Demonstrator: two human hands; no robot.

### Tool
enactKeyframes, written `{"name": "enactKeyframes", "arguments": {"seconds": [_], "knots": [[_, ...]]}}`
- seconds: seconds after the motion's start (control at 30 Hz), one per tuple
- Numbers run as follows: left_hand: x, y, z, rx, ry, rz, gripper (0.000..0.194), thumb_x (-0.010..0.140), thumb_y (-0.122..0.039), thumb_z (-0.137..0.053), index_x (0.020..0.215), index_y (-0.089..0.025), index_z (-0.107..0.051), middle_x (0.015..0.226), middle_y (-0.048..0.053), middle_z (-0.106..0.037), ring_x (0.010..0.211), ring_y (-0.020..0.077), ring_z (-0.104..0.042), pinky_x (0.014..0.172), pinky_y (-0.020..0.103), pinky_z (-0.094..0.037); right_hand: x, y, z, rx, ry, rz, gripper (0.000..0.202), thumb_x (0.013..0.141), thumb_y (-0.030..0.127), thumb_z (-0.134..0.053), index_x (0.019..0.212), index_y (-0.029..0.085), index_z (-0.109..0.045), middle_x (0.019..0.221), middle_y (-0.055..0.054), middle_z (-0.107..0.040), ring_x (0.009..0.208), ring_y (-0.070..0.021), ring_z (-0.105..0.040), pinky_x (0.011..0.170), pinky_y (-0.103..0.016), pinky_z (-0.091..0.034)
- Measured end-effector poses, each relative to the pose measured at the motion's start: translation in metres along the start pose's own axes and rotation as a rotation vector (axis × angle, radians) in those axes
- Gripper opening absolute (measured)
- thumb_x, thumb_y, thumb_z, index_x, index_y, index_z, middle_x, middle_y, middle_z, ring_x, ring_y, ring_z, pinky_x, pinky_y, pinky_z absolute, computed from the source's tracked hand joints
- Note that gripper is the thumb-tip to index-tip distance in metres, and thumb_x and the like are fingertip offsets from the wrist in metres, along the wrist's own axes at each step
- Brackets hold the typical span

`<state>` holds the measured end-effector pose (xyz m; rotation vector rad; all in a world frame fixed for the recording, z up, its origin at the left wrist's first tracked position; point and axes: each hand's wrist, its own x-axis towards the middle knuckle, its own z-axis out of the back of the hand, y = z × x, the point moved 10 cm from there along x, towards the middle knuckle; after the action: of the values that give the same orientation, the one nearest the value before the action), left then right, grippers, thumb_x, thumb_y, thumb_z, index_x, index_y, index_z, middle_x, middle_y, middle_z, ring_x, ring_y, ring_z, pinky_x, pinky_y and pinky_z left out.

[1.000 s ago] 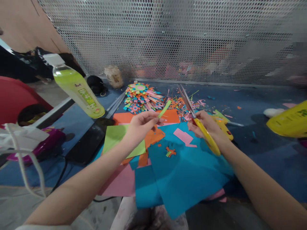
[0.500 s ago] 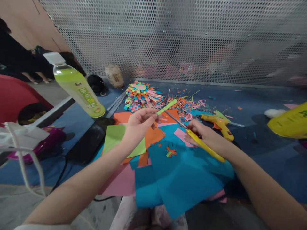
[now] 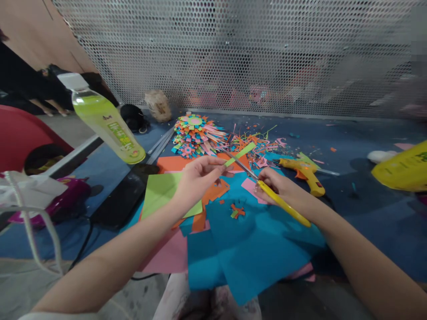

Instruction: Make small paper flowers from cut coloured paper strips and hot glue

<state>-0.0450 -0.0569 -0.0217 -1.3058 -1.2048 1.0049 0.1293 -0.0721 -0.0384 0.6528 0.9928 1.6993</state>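
Between the fingertips of my left hand (image 3: 203, 175) is a narrow light-green paper strip (image 3: 245, 152), pointing up and to the right. My right hand (image 3: 276, 186) is closed around the yellow handles of a pair of scissors (image 3: 283, 204). The scissor blades reach up and left and cross the strip close to my left fingers; whether they touch it I cannot tell. Below the hands lie blue paper sheets (image 3: 253, 253), with a few small orange and green snippets (image 3: 237, 211) on them. A light-green square sheet (image 3: 160, 191) is partly under my left wrist.
A layered colourful paper decoration (image 3: 195, 131) stands at the back beside shredded paper strips (image 3: 256, 144). A yellow glue gun (image 3: 305, 173) lies right of my right hand. On the left are a green drink bottle (image 3: 108, 122), a black phone-like slab (image 3: 116, 200) and a white cable (image 3: 28, 226).
My left hand has shifted slightly right and down, carrying the green strip further right across the scissor blades. The right hand with the scissors has barely moved.
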Motion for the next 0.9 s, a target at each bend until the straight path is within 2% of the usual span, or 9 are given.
{"name": "enactKeyframes", "arguments": {"seconds": [0.27, 0.57, 0.9], "knots": [[0.001, 0.003, -0.001, -0.054, 0.012, 0.037, 0.024, 0.076, -0.037, -0.066, 0.081, -0.014, -0.060, 0.082, 0.009, -0.074, 0.081, 0.0239, -0.072, 0.053, 0.024, -0.053, 0.000, -0.005, -0.002, -0.082, 0.037, -0.019, 0.027, 0.076, 0.040, -0.065, 0.080, 0.024, -0.044, 0.065, 0.004, -0.049, 0.058, -0.0124, -0.044, 0.050, -0.025, -0.034], [0.001, 0.004, 0.001, 0.022, 0.028, 0.028, 0.025, 0.074, -0.037, -0.068, 0.083, -0.014, -0.063, 0.080, 0.009, -0.074, 0.080, 0.0222, -0.072, 0.056, 0.025, -0.054, 0.003, -0.014, -0.003, -0.158, 0.067, -0.059, 0.027, 0.077, 0.044, -0.061, 0.081, 0.025, -0.042, 0.065, 0.003, -0.048, 0.057, -0.0134, -0.044, 0.048, -0.027, -0.033], [0.003, 0.003, 0.004, 0.053, 0.025, 0.004, 0.024, 0.076, -0.036, -0.067, 0.084, -0.014, -0.062, 0.082, 0.010, -0.075, 0.081, 0.0221, -0.072, 0.056, 0.025, -0.053, 0.001, -0.002, -0.006, -0.080, 0.064, -0.068, 0.030, 0.076, 0.045, -0.060, 0.078, 0.025, -0.037, 0.063, 0.004, -0.051, 0.053, -0.0126, -0.049, 0.047, -0.026, -0.035]]}}
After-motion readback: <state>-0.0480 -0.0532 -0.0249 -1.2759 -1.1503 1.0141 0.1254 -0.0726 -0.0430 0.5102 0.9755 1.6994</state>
